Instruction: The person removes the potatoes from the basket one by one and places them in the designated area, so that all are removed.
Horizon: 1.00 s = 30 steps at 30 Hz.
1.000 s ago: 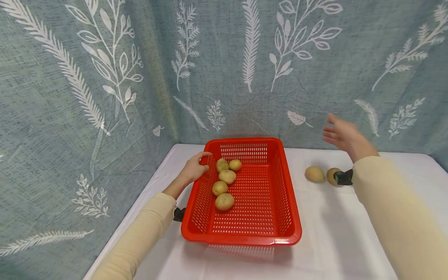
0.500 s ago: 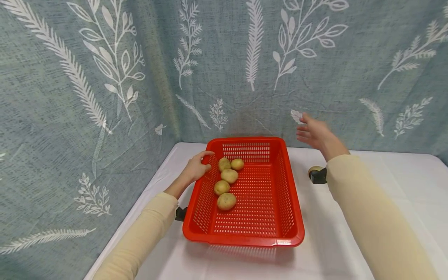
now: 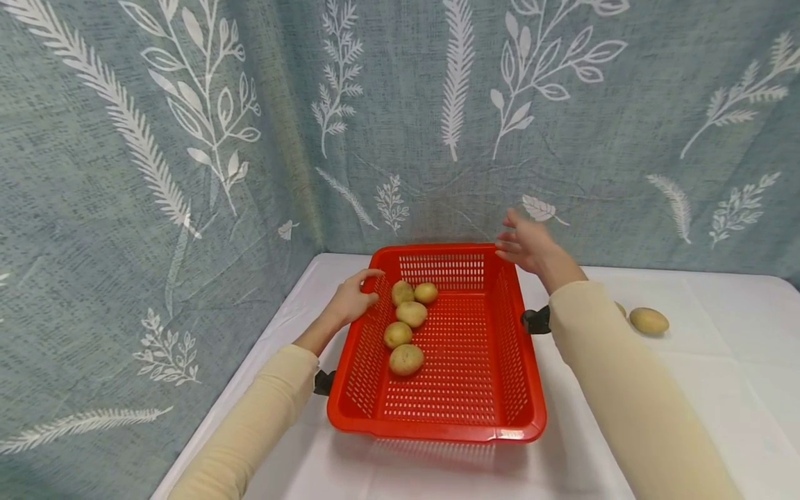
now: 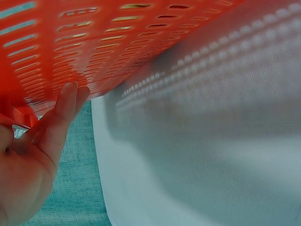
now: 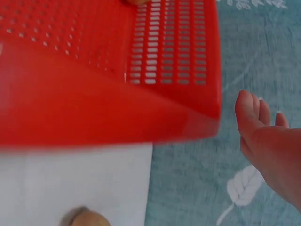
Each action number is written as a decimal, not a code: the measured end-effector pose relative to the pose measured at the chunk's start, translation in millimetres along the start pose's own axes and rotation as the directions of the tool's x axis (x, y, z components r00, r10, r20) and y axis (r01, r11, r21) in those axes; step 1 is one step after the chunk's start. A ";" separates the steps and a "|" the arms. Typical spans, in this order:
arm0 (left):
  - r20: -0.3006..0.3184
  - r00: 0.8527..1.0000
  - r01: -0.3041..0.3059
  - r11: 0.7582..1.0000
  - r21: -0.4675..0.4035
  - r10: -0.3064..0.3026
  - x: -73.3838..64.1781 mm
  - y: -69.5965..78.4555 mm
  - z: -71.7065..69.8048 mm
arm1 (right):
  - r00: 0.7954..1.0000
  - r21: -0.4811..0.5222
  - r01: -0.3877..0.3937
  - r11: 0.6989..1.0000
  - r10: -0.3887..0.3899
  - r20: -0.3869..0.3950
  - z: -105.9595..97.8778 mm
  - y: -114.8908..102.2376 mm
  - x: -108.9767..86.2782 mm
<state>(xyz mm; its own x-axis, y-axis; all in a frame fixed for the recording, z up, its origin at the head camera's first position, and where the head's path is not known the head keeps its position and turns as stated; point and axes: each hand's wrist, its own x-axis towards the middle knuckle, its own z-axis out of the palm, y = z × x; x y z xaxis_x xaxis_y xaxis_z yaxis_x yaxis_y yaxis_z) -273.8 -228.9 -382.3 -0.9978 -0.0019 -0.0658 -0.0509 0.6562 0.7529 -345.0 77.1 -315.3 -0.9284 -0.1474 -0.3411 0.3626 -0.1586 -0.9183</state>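
My left hand (image 3: 350,300) is gripping the basket (image 3: 431,432); my right hand (image 3: 530,244), fingers loosely extended, is likely needing a matching opposite hold.

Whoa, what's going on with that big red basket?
A person's left hand is gripping the left rim of a red, rectangular plastic basket with slotted sides. Their right hand is by the far right corner, fingers spread and holding nothing. Five roundish yellow-brown potatoes lie along the basket's left side. Two more yellow-brown potatoes are on the white-topped table to the right, one mostly hidden behind the cream sleeve.
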 end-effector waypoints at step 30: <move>-0.024 1.000 -0.014 1.000 -0.017 0.013 2.2 -3.7 1.0 | 0.989 0.275 -0.140 0.951 0.119 0.089 62.1 61.0 22.2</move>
<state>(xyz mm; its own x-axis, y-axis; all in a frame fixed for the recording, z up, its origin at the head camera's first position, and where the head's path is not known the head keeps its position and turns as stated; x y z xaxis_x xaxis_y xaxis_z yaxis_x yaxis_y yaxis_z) -275.8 -230.5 -385.9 -0.9991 -0.0118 -0.0399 -0.0381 0.6430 0.7649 -338.4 3.5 -366.3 -0.8676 -0.2516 -0.4290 0.4968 -0.3991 -0.7706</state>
